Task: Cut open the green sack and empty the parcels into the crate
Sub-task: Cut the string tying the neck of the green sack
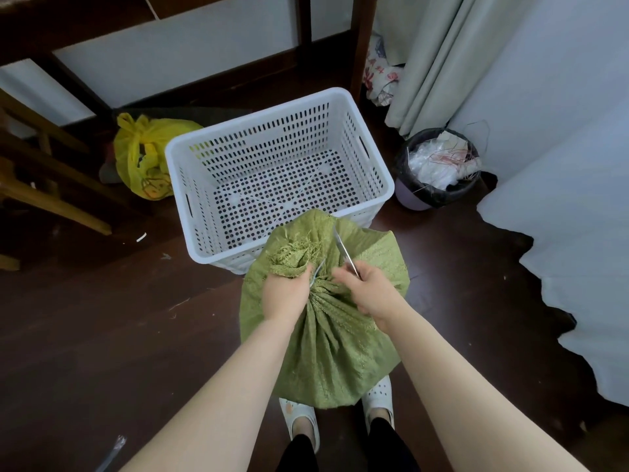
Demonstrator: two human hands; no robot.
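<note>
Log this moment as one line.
left hand: grips green sack neck; right hand: holds blade at neck; crate: empty

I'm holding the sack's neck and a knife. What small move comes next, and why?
Probably bring the knife in the right hand to the tie and cut away from the left hand: the sack is tied shut, and the crate holds no parcels.
</note>
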